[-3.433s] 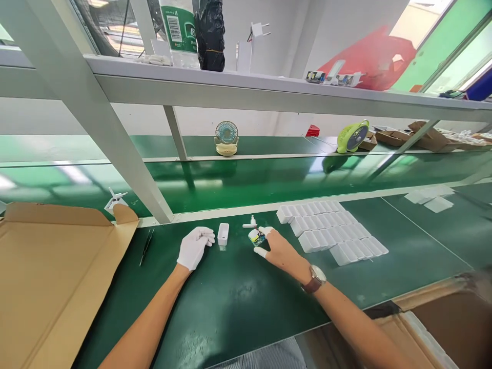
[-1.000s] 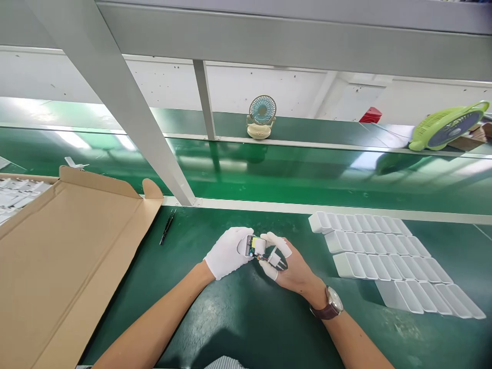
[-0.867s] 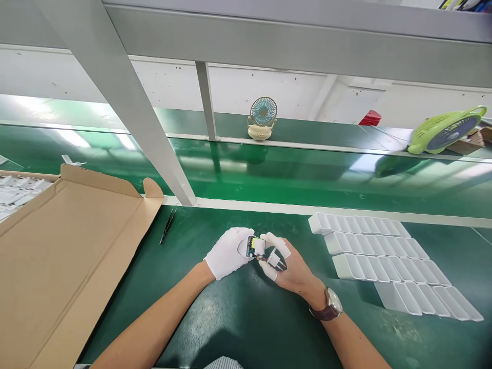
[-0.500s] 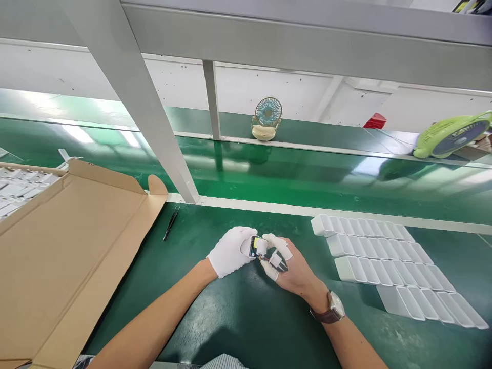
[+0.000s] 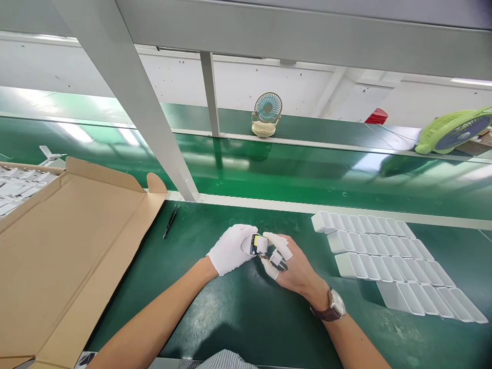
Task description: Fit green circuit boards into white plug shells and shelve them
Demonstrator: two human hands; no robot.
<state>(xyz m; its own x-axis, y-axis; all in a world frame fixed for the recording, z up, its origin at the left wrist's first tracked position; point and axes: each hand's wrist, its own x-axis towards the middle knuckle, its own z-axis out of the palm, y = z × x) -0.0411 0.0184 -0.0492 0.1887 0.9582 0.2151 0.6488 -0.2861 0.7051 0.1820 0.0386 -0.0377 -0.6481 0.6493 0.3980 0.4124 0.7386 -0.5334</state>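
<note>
Left side of the surface (image 5: 215, 328): opened carton (image 5: 88, 241), brown flap spread wide, white plastic parts (image 5: 23, 185) packed beyond it; right of the flap, dark tweezers (image 5: 171, 221), untouched, near the far edge.

Middle of the surface, toward the far edge: left hand (image 5: 232, 250), gloved, closed around what looks like a small white casing (image 5: 246, 246), mostly hidden by the glove; at its right, a small circuit board (image 5: 255, 245), yellow and white on top, between the two hands; seated inside the casing or only held against it, cannot tell. Step in hand, my judgement: board being lined up with casing; next move seems to call for a steady left grip, a light push from the right, leads kept unpinched.

Right hand (image 5: 294, 264), finger covers only, grasping a plug piece (image 5: 277, 257) between thumb and fingers, just beside the board; short leads seem to join the two; watch (image 5: 335, 304) at the wrist.

Right side of the surface: white housings (image 5: 392, 267), four staggered rows, well apart from the hands.
</note>
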